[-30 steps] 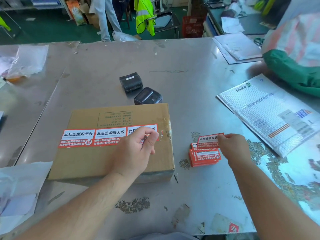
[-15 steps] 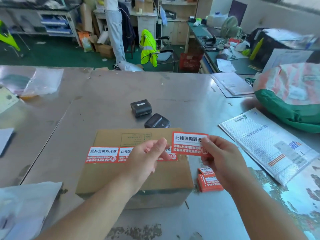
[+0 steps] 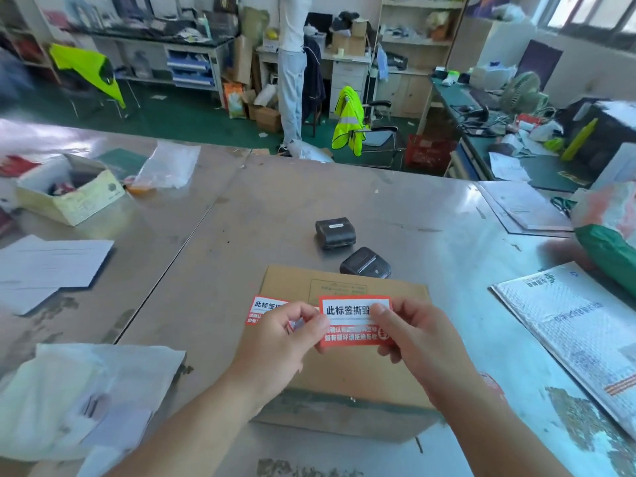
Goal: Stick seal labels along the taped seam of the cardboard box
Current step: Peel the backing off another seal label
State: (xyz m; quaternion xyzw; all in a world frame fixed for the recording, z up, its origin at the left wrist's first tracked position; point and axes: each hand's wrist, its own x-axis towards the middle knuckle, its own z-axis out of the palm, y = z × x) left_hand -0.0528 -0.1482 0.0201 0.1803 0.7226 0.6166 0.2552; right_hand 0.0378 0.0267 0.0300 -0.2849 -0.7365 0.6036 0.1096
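Left hand (image 3: pixel 285 342), near centre: fingers pinching the left edge of a red-and-white seal label (image 3: pixel 351 325). Right hand (image 3: pixel 416 342): fingers pinching its right edge. Label held over the cardboard box (image 3: pixel 344 373). Box on the surface (image 3: pixel 275 218), stuck label (image 3: pixel 263 309) at its left. Black device (image 3: pixel 365 263) just beyond; second black device (image 3: pixel 335 232) farther.
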